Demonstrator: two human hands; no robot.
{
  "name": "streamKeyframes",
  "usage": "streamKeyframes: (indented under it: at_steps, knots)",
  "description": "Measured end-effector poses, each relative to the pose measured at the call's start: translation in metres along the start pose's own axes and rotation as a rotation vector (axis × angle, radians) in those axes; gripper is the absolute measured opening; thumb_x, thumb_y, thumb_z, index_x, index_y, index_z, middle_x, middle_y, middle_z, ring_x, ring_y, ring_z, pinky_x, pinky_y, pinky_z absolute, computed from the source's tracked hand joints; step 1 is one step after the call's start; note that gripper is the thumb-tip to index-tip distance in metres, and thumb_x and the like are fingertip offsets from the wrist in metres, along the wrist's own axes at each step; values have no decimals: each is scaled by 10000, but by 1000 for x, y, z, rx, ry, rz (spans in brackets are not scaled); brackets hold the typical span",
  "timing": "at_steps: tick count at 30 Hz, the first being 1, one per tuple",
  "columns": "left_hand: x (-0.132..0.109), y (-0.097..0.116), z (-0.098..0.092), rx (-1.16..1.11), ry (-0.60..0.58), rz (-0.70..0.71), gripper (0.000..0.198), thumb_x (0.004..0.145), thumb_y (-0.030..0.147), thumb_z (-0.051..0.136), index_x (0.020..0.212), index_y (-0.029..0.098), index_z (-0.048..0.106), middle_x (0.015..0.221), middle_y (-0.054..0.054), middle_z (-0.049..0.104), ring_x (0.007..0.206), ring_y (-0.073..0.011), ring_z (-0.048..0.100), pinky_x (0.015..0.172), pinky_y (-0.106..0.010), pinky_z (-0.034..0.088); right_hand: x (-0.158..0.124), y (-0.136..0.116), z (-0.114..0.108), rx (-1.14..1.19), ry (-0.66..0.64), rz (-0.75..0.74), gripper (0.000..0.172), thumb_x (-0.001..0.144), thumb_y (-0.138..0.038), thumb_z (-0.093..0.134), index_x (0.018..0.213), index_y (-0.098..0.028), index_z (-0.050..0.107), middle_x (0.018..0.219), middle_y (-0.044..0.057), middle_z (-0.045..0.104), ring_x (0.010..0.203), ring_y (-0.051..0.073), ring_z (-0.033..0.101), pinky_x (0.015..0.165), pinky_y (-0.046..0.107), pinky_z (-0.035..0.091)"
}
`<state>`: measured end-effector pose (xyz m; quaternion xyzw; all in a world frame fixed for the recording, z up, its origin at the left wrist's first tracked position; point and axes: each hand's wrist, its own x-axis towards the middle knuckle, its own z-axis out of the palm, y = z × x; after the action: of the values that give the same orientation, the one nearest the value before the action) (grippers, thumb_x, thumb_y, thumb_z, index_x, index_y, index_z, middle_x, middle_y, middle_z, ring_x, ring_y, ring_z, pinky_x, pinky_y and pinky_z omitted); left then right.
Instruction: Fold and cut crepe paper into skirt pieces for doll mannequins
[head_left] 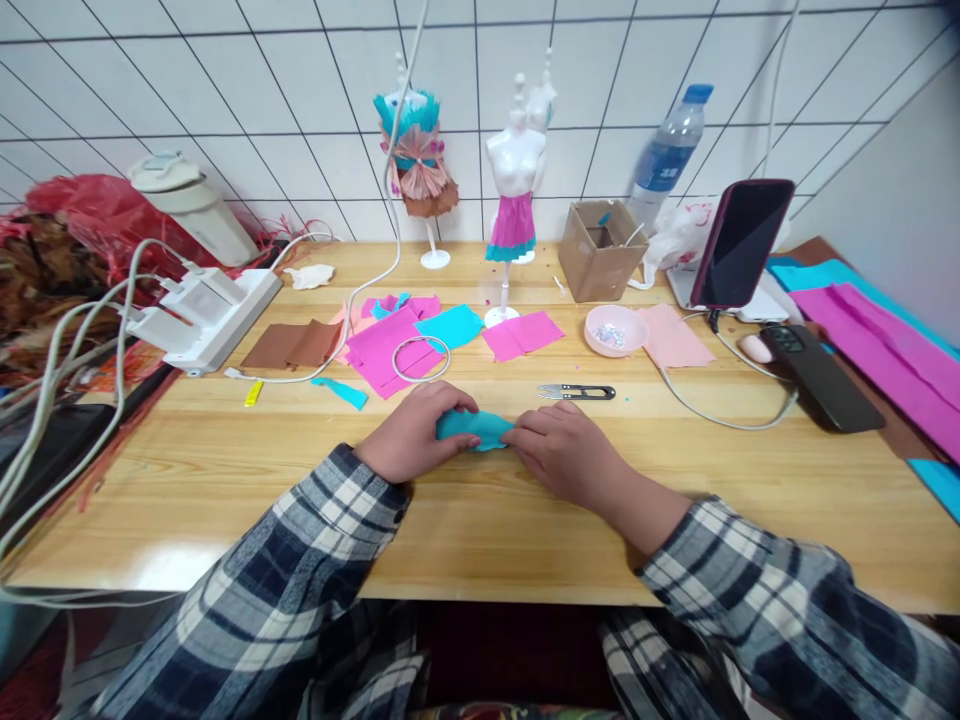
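Observation:
Between my two hands lies a folded piece of turquoise crepe paper (480, 430), low over the wooden table. My left hand (416, 430) grips its left end, thumb in front and fingers behind. At the right end, my right hand (559, 450) pinches the paper's tip with its fingertips. Just beyond my right hand is a pair of black thread snips (577, 392), blades to the left. A white ring (421, 359) rests past my left hand, partly over magenta paper (382, 350). A turquoise sheet (450, 327) and a turquoise scrap (343, 392) lie nearby.
A small white mannequin (516, 165) wears a magenta and turquoise skirt; another dressed mannequin (418, 160) stands left. A pink bowl (615, 343) holds tiny beads. Around the sides are a cardboard box (600, 260), phone (821, 380), power strip (217, 320) and loose white cables.

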<state>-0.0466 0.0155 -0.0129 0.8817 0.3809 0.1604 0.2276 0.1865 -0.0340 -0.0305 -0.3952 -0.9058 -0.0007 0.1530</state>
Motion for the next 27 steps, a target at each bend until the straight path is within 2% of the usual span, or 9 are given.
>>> streamKeyframes:
  at_steps: [5,7,10,12,14,17,22,24,27]
  knots:
    - [-4,0,-9,22,146,27,371,839,411,601,1136,195,554,1150,-94,589,1119,-247,513,980,-410,389,-2,-1,-1,8,-1,47,197,893,-159,495,971,-211,668,841,36,642,760,173,523,729,330,286]
    - [-7,3,-13,10,94,109,480,751,466,689,1132,202,566,1174,-90,582,1135,-258,506,999,-412,381,-4,0,-2,11,-5,56,191,894,-162,499,963,-207,671,850,40,649,775,177,535,740,331,298]
    - [-10,6,-15,8,-82,175,527,657,487,760,1077,210,603,1140,-78,607,1079,-260,543,958,-398,417,-10,6,-5,57,-3,65,204,895,-152,501,981,-216,675,869,42,666,818,180,560,761,326,320]
    - [-11,5,-13,23,-114,142,442,716,429,725,1072,199,602,1094,-79,632,1029,-244,570,921,-382,438,-12,11,-6,118,0,86,216,889,-139,508,986,-228,679,884,39,676,850,180,576,772,319,334]
    - [-12,2,-11,25,-94,111,333,786,359,660,1066,190,603,1043,-74,655,984,-223,590,888,-359,452,-13,14,-7,200,2,123,205,877,-141,528,973,-233,684,898,34,684,870,179,586,782,312,353]
    - [-11,-3,-10,27,-72,105,167,859,298,560,960,191,637,950,-58,679,911,-194,611,844,-328,459,-12,15,-7,320,15,206,145,840,-192,597,955,-212,684,895,33,686,855,179,596,778,303,385]
    - [-9,-2,-9,47,-1,2,211,891,311,506,886,178,669,795,-44,673,753,-168,608,710,-288,458,-5,11,-8,443,23,416,105,822,-246,617,868,-204,702,755,9,659,683,140,560,634,260,386]
    - [-8,-3,-8,13,26,-37,217,859,351,564,937,181,672,807,-39,677,759,-170,612,704,-283,460,-2,10,-9,468,3,485,116,831,-249,600,842,-212,709,729,2,652,652,132,541,595,251,363]
    - [-8,-5,-5,-55,44,-87,328,767,378,680,1039,197,650,842,-22,687,794,-174,623,733,-283,469,1,10,-10,469,-18,544,138,839,-273,587,813,-217,710,707,-3,646,637,130,528,572,251,336]
